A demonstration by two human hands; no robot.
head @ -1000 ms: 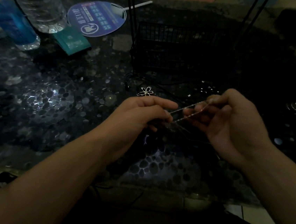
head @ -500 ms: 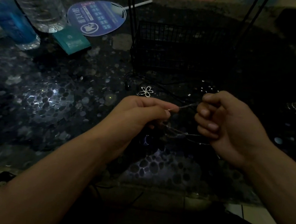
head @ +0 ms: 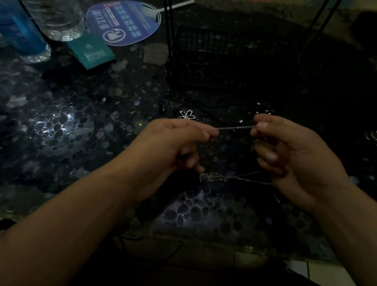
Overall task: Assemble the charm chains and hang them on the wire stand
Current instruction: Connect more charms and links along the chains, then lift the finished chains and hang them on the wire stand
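Above the dark table (head: 71, 144) | left hand (head: 173, 146) and right hand (head: 297, 159) each pinch the thin chain (head: 235, 127), taut between them | slack loop dangles low, could snag or knot | dim light, clasp easily fumbled | wire stand (head: 226, 60) behind, nothing visibly hung

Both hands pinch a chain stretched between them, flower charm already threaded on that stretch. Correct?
Not quite. In the head view the left hand and right hand do pinch the chain taut between them, but the flower charm is not on it: it lies on the table just beyond the left hand's fingers.
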